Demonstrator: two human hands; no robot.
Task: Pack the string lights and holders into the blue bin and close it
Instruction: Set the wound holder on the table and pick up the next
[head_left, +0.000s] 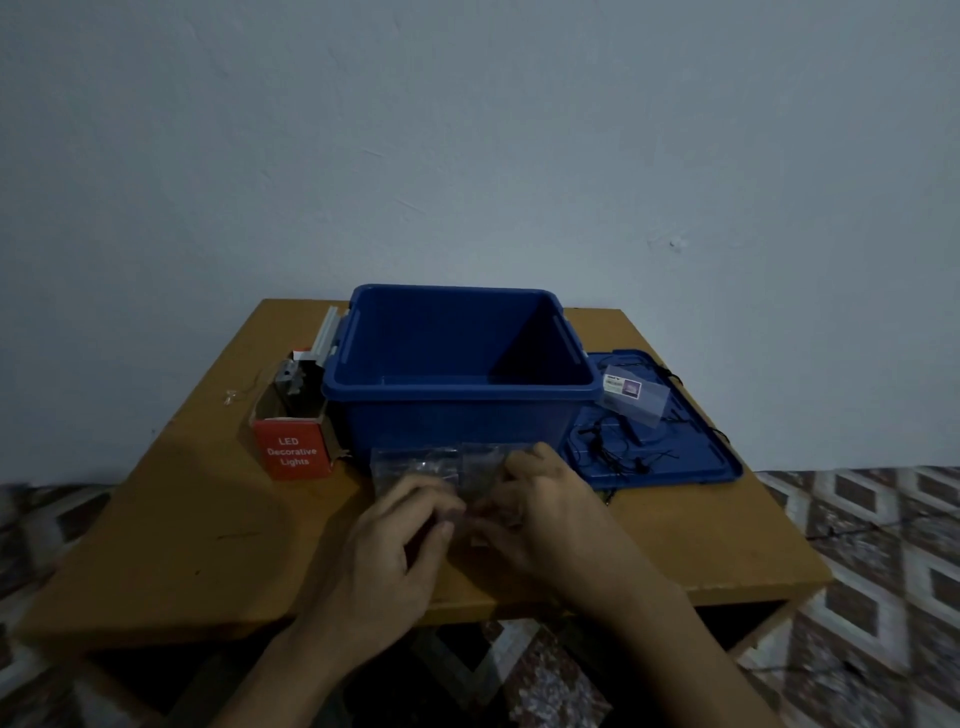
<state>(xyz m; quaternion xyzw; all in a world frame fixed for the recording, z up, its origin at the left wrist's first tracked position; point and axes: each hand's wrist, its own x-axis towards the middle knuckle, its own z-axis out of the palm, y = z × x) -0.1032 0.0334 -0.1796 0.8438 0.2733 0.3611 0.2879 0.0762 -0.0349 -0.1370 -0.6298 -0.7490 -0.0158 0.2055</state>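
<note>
Head view: a clear plastic bag (423, 464) sits low on the table, just in front of the blue bin (457, 415). The person's left hand (400, 535) and right hand (540, 509) both pinch it with curled fingers. What is in the bag is too blurry to tell. It looks like the packing step is on, and the bin looks empty. Next, the bag likely needs a lift up over the near wall and a drop inside. The bin's lid (696, 467) lies flat just to the right of the bin. Black string lights (602, 447) and a small clear packet (636, 397) rest on the lid, so they must come off before it can close the bin. A red box (294, 451) that says "LED Decorative Lights" stands open just left of the bin. All of it is on a brown wooden table (197, 519) by a plain pale wall (467, 130). The floor (883, 545) has diamond tiles, and the room is dim.
</note>
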